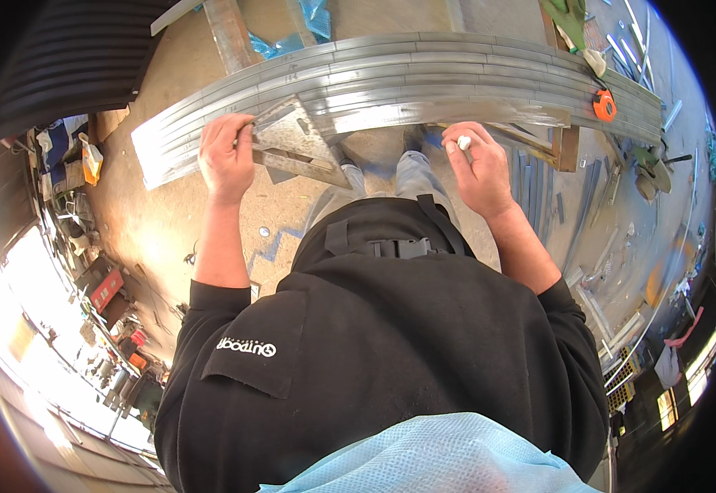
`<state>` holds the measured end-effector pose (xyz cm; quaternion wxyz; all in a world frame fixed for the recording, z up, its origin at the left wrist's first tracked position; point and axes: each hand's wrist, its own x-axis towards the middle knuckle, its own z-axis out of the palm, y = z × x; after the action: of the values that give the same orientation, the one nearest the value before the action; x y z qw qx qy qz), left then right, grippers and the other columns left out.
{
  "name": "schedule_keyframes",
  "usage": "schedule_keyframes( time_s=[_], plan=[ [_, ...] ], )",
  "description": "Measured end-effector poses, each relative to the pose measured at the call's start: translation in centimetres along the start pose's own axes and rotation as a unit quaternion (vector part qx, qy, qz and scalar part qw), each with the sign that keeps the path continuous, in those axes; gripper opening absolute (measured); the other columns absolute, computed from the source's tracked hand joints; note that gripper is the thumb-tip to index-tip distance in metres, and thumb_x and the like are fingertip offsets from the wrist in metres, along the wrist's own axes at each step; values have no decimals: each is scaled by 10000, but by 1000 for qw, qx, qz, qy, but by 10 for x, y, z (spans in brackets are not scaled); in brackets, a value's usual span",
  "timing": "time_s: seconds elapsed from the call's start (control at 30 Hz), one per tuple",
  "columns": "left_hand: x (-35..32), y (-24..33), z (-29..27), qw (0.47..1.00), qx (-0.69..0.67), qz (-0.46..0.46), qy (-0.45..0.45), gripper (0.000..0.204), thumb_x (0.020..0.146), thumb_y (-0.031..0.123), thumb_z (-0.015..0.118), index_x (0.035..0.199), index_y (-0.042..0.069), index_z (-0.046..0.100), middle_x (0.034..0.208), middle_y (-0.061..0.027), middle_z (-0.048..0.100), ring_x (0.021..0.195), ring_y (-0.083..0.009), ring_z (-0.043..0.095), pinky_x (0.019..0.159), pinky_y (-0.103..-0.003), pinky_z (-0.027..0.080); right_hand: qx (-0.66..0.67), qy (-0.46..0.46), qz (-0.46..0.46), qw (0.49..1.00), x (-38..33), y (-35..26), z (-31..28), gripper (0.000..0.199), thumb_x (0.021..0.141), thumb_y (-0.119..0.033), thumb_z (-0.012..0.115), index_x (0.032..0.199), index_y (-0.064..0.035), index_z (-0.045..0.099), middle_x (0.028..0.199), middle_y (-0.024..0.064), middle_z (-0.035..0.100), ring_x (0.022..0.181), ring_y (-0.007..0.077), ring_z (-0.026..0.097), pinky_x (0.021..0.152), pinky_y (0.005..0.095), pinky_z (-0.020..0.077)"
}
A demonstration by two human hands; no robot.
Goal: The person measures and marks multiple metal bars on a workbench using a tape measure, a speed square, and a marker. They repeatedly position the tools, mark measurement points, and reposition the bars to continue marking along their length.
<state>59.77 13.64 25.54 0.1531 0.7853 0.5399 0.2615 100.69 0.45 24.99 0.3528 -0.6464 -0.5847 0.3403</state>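
Several long grey metal bars (358,78) lie side by side across the space in front of me. My left hand (226,160) is closed on the edge of a worn metal set square (315,141), a triangular plate with cutouts. Part of the square overlaps the near edge of the bars. To the right, my right hand (481,168) pinches a small white stick (463,142), seen nearly end-on, so its kind is unclear. That hand is held by the near edge of the bars, apart from the square.
An orange tape measure (604,104) rests on the right part of the bars. A brown support (568,148) stands beneath them there. Loose metal strips (531,185) lie on the floor at right. Blue plastic wrap (315,18) and a dark corrugated sheet (70,66) are beyond.
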Motion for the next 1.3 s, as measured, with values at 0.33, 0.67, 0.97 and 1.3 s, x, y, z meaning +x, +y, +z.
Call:
schedule_keyframes(
  time_s=[0.33, 0.67, 0.97, 1.3],
  plan=[
    [-20, -16, -2, 999, -15, 50, -3, 125, 946, 43, 790, 1056, 98, 812, 1090, -69, 803, 1039, -308, 738, 961, -432, 570, 8, -202, 55, 978, 6, -34, 69, 353, 999, -269, 806, 1257, -29, 783, 1152, 163, 823, 1113, 403, 758, 966, 472, 593],
    [-18, -16, 22, 993, -57, 98, -30, 119, 929, 82, 802, 1042, 118, 807, 1064, -25, 782, 1031, -304, 720, 929, -438, 563, 33, -271, 186, 944, 7, -57, 130, 330, 1032, -249, 758, 1248, 1, 769, 1068, 221, 801, 991, 429, 748, 894, 489, 580],
    [-19, -19, 31, 995, 3, 86, -39, 90, 963, 104, 772, 1039, 127, 814, 1047, -30, 776, 1029, -314, 714, 947, -451, 568, 94, -237, 167, 952, 2, -37, 158, 239, 1054, -200, 694, 1175, -7, 764, 1014, 232, 779, 967, 441, 735, 872, 505, 568],
    [-6, -34, 40, 991, 3, 106, -81, 86, 987, 105, 765, 1050, 115, 822, 1062, -53, 786, 1056, -315, 727, 952, -438, 583, 64, -170, 158, 971, -8, -33, 179, 233, 1070, -156, 689, 1219, 13, 748, 1026, 221, 786, 950, 362, 734, 894, 456, 570]
  ],
)
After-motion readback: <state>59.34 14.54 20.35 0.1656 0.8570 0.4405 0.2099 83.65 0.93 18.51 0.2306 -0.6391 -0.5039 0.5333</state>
